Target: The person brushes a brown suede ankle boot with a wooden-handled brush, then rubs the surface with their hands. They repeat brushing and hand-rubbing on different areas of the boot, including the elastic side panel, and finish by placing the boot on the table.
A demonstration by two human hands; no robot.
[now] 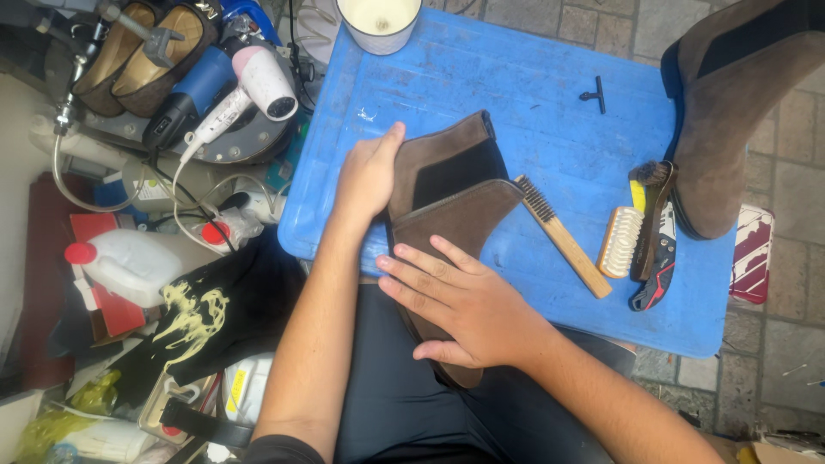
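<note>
The blue table (533, 94) lies far of my lap. On its near left edge rests the brown suede boot (455, 206), lying on its side. My left hand (368, 176) cups its heel, fingers wrapped; my right hand (468, 305) presses flat, fingers spread, on the shaft. Right of it lies a wooden brush (563, 236).

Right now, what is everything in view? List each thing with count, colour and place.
suede boot: 1, brown, lying across blue table edge and lap
second boot: 1, brown, right end of table
blue table: 1, centre
wooden brush: 1, tan, right of the held boot
pale brush: 1, cream, beside second boot
cup: 1, white, table's far edge
hair dryer: 1, white and pink, left clutter
plastic jug: 1, white with red cap, left
left hand: on boot's shaft
right hand: flat on boot
</note>
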